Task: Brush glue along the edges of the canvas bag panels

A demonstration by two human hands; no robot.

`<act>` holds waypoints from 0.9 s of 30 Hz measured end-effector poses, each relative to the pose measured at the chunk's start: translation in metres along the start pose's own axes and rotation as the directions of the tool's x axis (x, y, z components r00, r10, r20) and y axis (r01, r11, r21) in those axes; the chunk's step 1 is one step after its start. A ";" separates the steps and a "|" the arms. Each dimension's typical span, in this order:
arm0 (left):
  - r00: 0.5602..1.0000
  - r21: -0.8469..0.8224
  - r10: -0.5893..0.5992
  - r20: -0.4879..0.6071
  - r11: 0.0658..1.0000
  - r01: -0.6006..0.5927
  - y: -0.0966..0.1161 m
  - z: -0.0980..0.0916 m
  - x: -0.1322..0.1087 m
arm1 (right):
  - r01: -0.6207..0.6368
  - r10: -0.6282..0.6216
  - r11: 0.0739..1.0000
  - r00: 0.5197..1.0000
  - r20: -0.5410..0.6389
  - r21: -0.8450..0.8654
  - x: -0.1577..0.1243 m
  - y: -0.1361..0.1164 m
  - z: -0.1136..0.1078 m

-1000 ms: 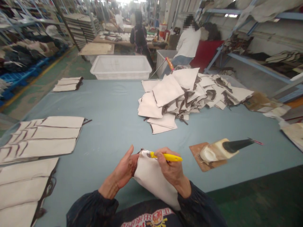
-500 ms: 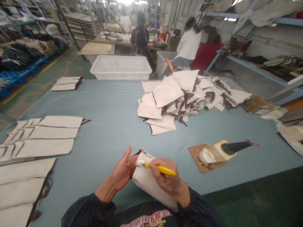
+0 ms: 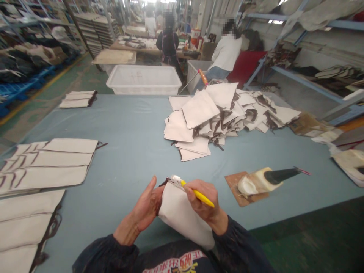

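Note:
In my right hand (image 3: 203, 201) is a brush (image 3: 200, 195) with a yellow handle, closed in my fingers. Its pale bristles touch the top edge of a cream fabric piece (image 3: 179, 212) with dark brown trim. My left hand (image 3: 149, 204) supports that piece at its left edge, thumb raised and fingers partly hidden by the cloth. The piece slants down towards my body. To the right, a cut-open pale plastic container (image 3: 257, 182) with white stuff at its mouth lies on a brown board (image 3: 234, 185).
A loose heap of cream pieces (image 3: 201, 108) covers the table's far middle and right. Overlapping rows of pieces (image 3: 62, 157) lie at left, with more pieces (image 3: 28, 204) nearer me. Beyond the table stand a white tub (image 3: 143, 79) and several people.
The brush has moved up from the face of the fabric piece to its top edge, my right hand turning slightly with it. My left hand stays almost where it was.

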State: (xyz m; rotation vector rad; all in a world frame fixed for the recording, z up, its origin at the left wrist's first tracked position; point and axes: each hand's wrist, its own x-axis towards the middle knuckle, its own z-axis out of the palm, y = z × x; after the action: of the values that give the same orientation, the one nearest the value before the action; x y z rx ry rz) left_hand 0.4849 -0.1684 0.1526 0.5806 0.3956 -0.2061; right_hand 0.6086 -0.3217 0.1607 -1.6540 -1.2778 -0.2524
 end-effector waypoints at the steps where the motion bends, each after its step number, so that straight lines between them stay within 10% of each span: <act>1: 1.000 -0.004 0.001 -0.001 1.000 -0.001 0.000 0.000 0.000 | 0.035 -0.036 0.999 0.999 0.031 0.016 0.000 -0.001 0.000; 27: 0.999 -0.133 0.047 -0.012 0.990 -0.048 -0.007 0.005 0.005 | 0.073 -0.064 0.991 0.995 0.077 -0.116 -0.013 -0.018 -0.009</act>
State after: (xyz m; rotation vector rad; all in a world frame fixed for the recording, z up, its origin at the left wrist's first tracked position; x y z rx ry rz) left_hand 0.4886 -0.1776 0.1515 0.4588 0.4007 -0.1303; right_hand 0.5915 -0.3376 0.1669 -1.7352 -1.3995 -0.3170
